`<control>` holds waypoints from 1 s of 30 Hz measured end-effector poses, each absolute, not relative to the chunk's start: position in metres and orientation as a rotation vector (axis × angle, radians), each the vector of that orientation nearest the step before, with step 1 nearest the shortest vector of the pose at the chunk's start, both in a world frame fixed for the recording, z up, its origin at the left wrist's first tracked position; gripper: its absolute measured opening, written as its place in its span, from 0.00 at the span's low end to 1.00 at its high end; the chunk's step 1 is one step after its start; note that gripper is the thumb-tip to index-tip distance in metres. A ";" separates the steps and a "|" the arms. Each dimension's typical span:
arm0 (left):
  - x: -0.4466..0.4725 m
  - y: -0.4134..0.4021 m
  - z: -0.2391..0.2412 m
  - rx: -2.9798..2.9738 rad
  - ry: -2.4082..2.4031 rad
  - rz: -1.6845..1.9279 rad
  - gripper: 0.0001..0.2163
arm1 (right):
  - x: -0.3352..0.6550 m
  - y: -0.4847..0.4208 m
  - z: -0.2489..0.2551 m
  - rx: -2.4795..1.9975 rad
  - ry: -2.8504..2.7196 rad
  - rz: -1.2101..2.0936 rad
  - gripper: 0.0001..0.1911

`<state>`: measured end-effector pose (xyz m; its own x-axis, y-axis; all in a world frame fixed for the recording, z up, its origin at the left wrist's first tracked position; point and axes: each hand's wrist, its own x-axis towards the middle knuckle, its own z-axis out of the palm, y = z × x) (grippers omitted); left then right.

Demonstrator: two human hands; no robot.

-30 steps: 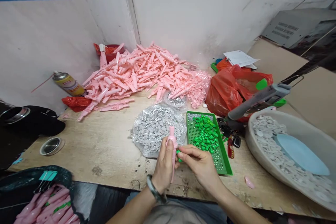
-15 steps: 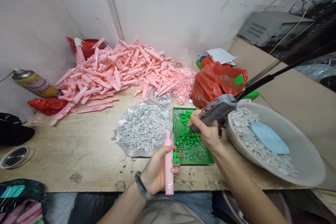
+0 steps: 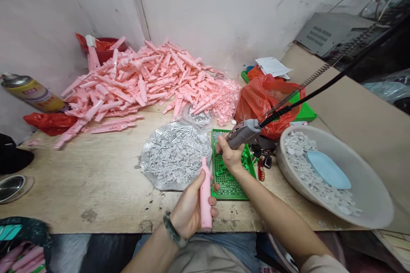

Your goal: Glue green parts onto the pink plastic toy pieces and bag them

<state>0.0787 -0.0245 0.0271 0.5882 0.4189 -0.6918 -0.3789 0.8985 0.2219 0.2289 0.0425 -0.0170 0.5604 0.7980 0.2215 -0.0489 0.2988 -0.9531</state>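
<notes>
Head-camera view of a work table [image 3: 96, 187] of worn, stained plywood, seen from above the two bare forearms. The left hand [image 3: 192, 207] is closed firmly around a pink plastic tube [image 3: 206, 200], fingers wrapped across its barrel; the tube stands nearly upright, its narrow tip above the fingers and its lower end below the palm, held just over the table edge. A beaded band [image 3: 173, 230] circles the left wrist. The right hand [image 3: 230, 155] is also closed, gripping a grey corded tool [image 3: 243, 133] shaped like a glue gun, whose black cord [image 3: 304, 91] rises toward the upper right. The tool's nose is hidden behind the hand, which hovers over a green perforated tray [image 3: 229, 185] bearing small green plastic parts [image 3: 245, 158]. Just beside the tray, to the left, lies a clear bag of grey pin-like parts [image 3: 174, 155]. Behind these is a large heap of pink plastic pieces [image 3: 134, 81], with a red bucket [image 3: 102, 49] at its far end and a yellow spray can [image 3: 33, 96] to its left. At right, a wide grey basin [image 3: 335, 183] holds white discs [image 3: 303, 162] and a pale blue dish [image 3: 328, 170]; a red plastic bag [image 3: 265, 102] and a bunch of keys [image 3: 262, 155] lie between basin and tray.
</notes>
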 end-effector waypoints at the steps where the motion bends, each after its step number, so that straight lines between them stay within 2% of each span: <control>1: 0.079 -0.025 0.027 0.049 0.835 0.476 0.13 | 0.229 0.042 -0.017 -1.133 -0.813 0.651 0.21; 8: 0.080 -0.025 0.029 0.070 0.897 0.514 0.12 | 0.228 0.043 -0.021 -1.109 -0.822 0.635 0.21; 10: 0.080 -0.024 0.028 0.042 0.878 0.530 0.15 | 0.228 0.043 -0.016 -1.100 -0.814 0.626 0.20; 13: 0.081 -0.023 0.027 -0.019 0.834 0.550 0.20 | 0.228 0.038 0.005 -1.026 -0.780 0.625 0.18; 15: 0.082 -0.024 0.025 -0.001 0.849 0.581 0.18 | 0.225 0.026 0.028 -0.924 -0.763 0.653 0.17; 18: 0.086 -0.027 0.023 0.137 0.902 0.665 0.16 | 0.215 -0.002 0.062 -0.793 -0.807 0.772 0.16; 21: 0.091 -0.032 0.019 0.305 0.942 0.760 0.21 | 0.200 -0.031 0.082 -0.731 -0.890 0.914 0.16; 24: 0.093 -0.036 0.014 0.397 0.924 0.816 0.24 | 0.187 -0.050 0.082 -0.702 -0.961 0.957 0.15; 30: 0.092 -0.042 0.011 0.439 0.926 0.864 0.20 | 0.181 -0.060 0.056 -0.831 -1.076 0.831 0.14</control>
<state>0.0922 -0.0416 0.0112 0.3109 0.8021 -0.5100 -0.4530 0.5967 0.6624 0.1810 -0.0602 0.0562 0.2554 0.8816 0.3969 -0.1619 0.4437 -0.8814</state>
